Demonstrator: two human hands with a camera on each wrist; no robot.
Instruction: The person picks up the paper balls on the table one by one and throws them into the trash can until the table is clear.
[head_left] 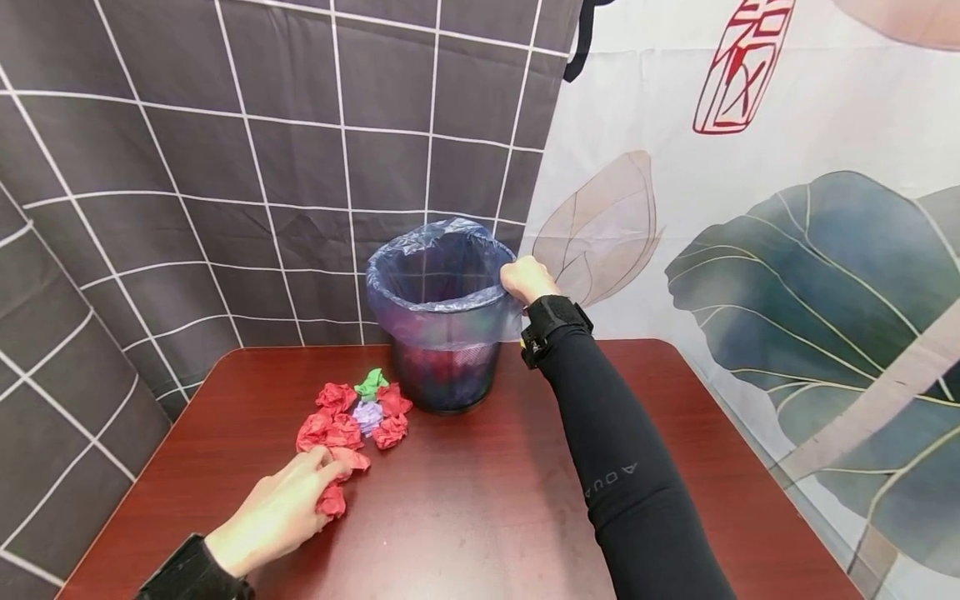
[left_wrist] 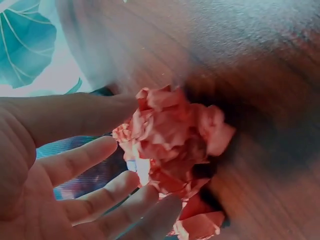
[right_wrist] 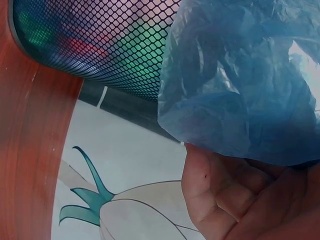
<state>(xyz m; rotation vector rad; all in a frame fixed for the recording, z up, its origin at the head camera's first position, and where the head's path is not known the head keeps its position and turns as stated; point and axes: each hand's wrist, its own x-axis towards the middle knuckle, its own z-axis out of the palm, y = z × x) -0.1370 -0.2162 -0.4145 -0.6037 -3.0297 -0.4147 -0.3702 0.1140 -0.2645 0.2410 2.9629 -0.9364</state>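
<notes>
A mesh trash can (head_left: 442, 375) stands on the table, lined with a blue plastic bag (head_left: 442, 325) folded over its rim. My right hand (head_left: 528, 279) grips the can's rim at its right side, with curled fingers against the bag in the right wrist view. Crumpled paper balls lie left of the can: several red ones (head_left: 336, 398), a green one (head_left: 371, 384) and a lilac one (head_left: 367, 417). My left hand (head_left: 281, 508) reaches over the nearest red paper (head_left: 331, 501). In the left wrist view its fingers are spread and fairly straight beside red paper (left_wrist: 165, 130); the thumb tip is hidden.
The red-brown table (head_left: 450, 517) has rounded far corners. Behind it hangs a dark grey gridded cloth (head_left: 292, 167), beside a white cloth with leaf prints (head_left: 637, 100). Colored paper (right_wrist: 82, 47) shows through the can's mesh in the right wrist view.
</notes>
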